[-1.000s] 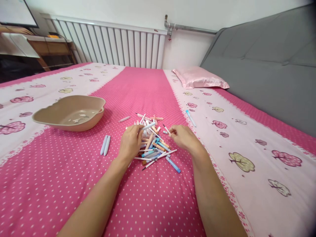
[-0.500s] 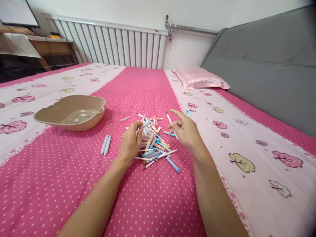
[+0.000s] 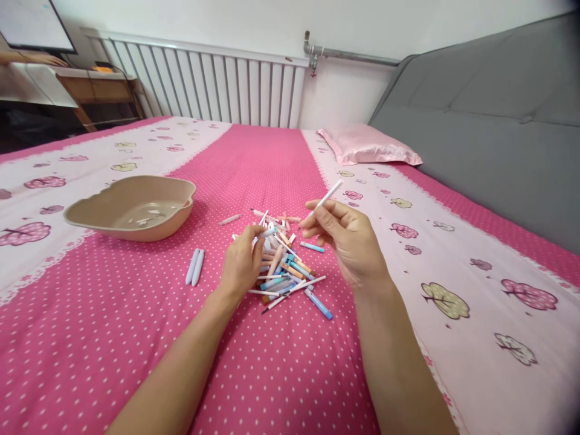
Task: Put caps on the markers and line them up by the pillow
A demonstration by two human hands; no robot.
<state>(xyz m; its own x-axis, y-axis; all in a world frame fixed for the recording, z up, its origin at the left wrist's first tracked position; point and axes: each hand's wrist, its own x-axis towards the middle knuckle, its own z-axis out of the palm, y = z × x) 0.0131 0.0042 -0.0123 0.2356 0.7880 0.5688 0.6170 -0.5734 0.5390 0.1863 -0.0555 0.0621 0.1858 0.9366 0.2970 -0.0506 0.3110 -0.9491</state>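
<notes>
My left hand is closed at the left edge of a heap of markers, pinching a pale blue marker piece between thumb and fingers. Above the heap's right side, my right hand grips a slim white pen core that slants up to the right; its lower end lies near the fingertips. The heap mixes blue, orange, pink and white barrels with thin white cores, some dark-tipped. A blue marker lies at the heap's front right, and a turquoise one lies below my right fingers.
Two pale lilac markers lie side by side left of my left hand. Behind them stands a beige basin with several small white pieces inside. A pink pillow rests farther back on the bed. Another person's hand is at a desk.
My right hand has turned the white pen core, so its dark tip no longer points up and the white end now leans up right. The left hand has barely moved.
</notes>
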